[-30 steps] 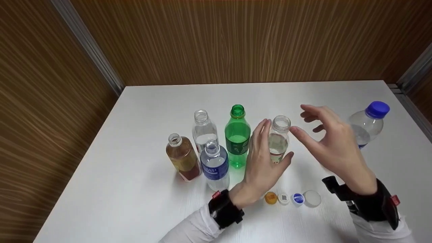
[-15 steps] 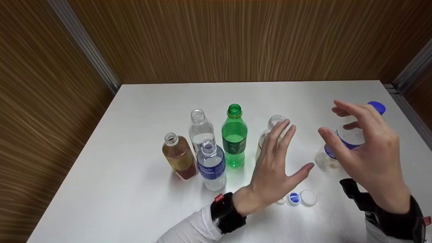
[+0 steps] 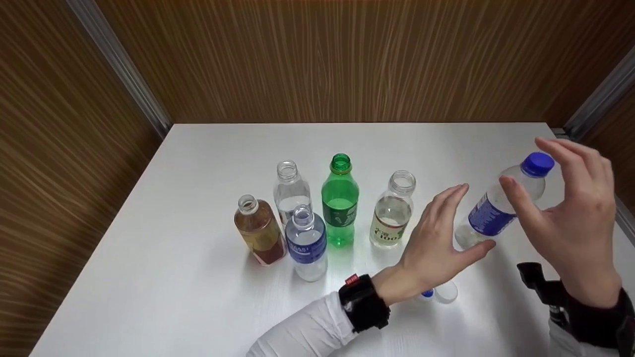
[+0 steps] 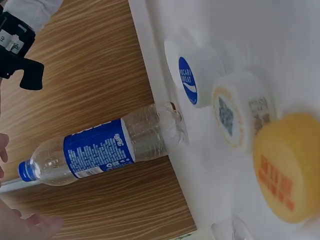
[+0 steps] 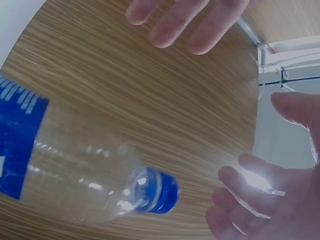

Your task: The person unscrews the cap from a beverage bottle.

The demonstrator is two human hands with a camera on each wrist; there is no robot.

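Note:
A clear plastic bottle with a blue label (image 3: 491, 214) and a blue cap (image 3: 538, 164) stands on the table at right. My right hand (image 3: 575, 213) is spread around its upper part, thumb in front and fingers past the cap. A gap shows between hand and bottle in the right wrist view. My left hand (image 3: 434, 248) is held out left of the bottle's base, fingers straight and thumb apart, holding nothing. Behind its wrist lie loose caps: a white one (image 3: 446, 292), a blue-and-white one (image 4: 195, 77), a white one with a printed code (image 4: 240, 107) and an orange one (image 4: 287, 167).
Several uncapped bottles stand to the left: a clear one with a pale label (image 3: 392, 218), a green one (image 3: 340, 198), a clear one (image 3: 292, 193), a blue-labelled one (image 3: 306, 248) and a brown one (image 3: 260, 230). Wood-grain panels (image 3: 347, 59) wall the white table (image 3: 163, 277).
Both hands have moved right, the left leaving the pale-labelled bottle and the right reaching the blue-capped bottle. The head view has shifted slightly. The standing bottles appear unmoved.

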